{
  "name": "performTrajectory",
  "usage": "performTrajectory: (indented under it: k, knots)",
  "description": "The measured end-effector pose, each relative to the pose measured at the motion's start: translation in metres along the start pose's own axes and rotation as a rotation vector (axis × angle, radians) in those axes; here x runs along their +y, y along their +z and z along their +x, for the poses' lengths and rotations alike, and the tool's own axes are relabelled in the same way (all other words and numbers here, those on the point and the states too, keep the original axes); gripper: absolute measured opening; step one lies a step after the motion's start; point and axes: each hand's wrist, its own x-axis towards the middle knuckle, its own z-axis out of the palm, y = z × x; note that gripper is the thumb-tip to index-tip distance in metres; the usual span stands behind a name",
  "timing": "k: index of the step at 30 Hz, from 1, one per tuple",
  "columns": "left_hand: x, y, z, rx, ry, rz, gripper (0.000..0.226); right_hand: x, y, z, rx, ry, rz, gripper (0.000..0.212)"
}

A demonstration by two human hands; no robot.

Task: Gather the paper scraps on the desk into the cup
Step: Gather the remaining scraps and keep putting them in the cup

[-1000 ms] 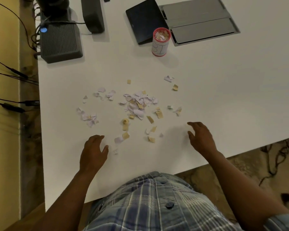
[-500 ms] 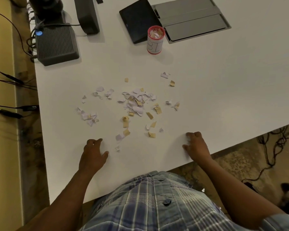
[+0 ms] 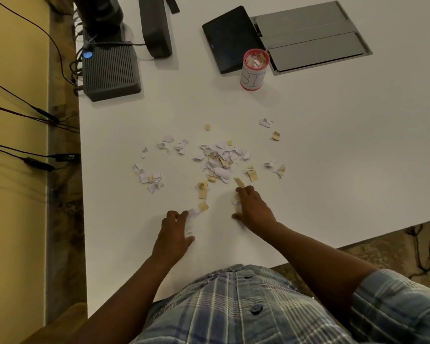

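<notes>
Both hands at lower centre: left hand (image 3: 172,234) fingers bent onto a white scrap (image 3: 193,212), right hand (image 3: 252,209) curled over scraps; gathering underway, next a lift toward the cup (image 3: 254,70), upper centre

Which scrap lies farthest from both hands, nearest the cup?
The white scrap at the far right of the scatter, just beyond a tan scrap; the rest lie nearer the person.

One head-worn wide-angle view looks steeply down from above the person's chest onto the white desk (image 3: 333,145), fairly close.
</notes>
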Motion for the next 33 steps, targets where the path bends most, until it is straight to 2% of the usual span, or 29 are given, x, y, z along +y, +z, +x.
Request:
performTrajectory:
  k: [7,11,16,21,24,27,30,32,33]
  knots:
    - [0.013,0.003,0.016,0.008,0.106,0.012,0.064,0.002,-0.003,0.020,0.045,-0.175,-0.086,0.025]
    - [0.022,0.003,0.030,0.007,0.158,0.024,0.058,0.005,-0.012,0.032,0.064,-0.225,-0.120,0.017]
    - [0.033,-0.001,0.056,-0.040,0.097,-0.098,0.030,0.013,-0.029,0.040,0.187,-0.138,0.013,0.011]
    - [0.039,-0.009,0.075,0.018,0.198,-0.107,0.020,0.036,-0.049,0.040,0.329,0.009,0.140,0.004]
    - [0.042,-0.014,0.084,0.110,0.190,-0.085,0.030,0.051,-0.058,0.042,0.395,0.082,0.164,0.010]
    - [0.047,-0.020,0.092,0.163,0.106,-0.112,0.063,0.068,-0.064,0.047,0.422,0.193,0.242,0.022]
    - [0.049,-0.022,0.101,0.114,-0.026,-0.122,0.095,0.081,-0.067,0.051,0.457,0.283,0.309,0.042]
    - [0.049,-0.022,0.106,0.064,-0.078,-0.108,0.100,0.085,-0.066,0.053,0.457,0.374,0.286,0.063]
    - [0.050,-0.022,0.107,0.046,-0.069,-0.092,0.094,0.085,-0.066,0.055,0.435,0.431,0.277,0.073]
